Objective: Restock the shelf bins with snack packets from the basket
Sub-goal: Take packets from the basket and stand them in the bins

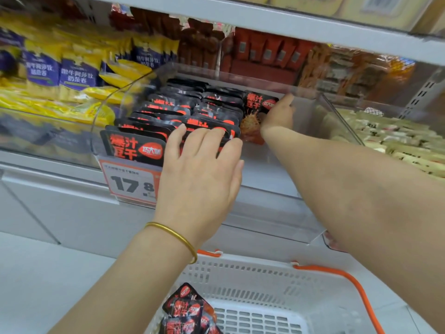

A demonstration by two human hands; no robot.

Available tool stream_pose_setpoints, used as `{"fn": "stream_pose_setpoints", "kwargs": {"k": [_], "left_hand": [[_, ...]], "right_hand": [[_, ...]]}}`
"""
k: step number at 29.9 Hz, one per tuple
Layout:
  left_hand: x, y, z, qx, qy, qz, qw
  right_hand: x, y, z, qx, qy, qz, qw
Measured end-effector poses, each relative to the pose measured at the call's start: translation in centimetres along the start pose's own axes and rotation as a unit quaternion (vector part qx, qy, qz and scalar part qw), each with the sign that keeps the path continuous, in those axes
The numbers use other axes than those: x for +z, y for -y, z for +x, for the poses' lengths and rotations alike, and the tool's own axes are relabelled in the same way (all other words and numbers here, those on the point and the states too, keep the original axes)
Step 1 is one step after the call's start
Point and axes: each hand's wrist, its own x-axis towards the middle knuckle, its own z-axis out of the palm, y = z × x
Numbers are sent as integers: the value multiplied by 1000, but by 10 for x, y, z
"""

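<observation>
Snack packets (178,116) standing in rows in clear shelf bin (272,203), more in basket (265,285) below. Left hand (202,169) flat, fingers straight, bracing rows upright; right hand (277,114) pinching one packet (255,109) at rear gap, probably to seat it.

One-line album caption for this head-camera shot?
Right hand stands a black packet in the clear bin; left hand steadies rows.
</observation>
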Motion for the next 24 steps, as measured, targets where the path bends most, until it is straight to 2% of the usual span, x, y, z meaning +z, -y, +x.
{"fn": "stream_pose_setpoints", "kwargs": {"k": [4, 6, 9, 12, 14, 16, 19, 22, 24], "left_hand": [[3, 2, 0, 3, -3, -6, 1000], [-1, 0, -2, 3, -24, -24, 999], [-14, -12, -11, 27, -96, -52, 994], [-29, -31, -27, 40, -134, -67, 988], [-30, -41, -46, 49, -71, -62, 994], [-20, -47, -70, 61, 38, -49, 996], [5, -55, -113, 74, 200, -28, 977], [19, -62, -133, 76, 303, -10, 950], [25, -67, -137, 75, 355, -2, 932]], "right_hand": [[-24, 7, -1, 24, 11, -20, 999], [-46, 18, -15, -7, 40, 7, 999], [-88, 28, -56, -47, 41, 113, 992], [-135, 8, -124, -146, 77, 187, 968], [-159, -21, -171, -179, 133, 201, 954], [-160, -60, -204, -166, 204, 187, 946], [-122, -138, -236, -120, 349, 44, 928], [-74, -219, -253, -114, 483, -130, 858], [-52, -266, -267, -106, 544, -216, 804]]}}
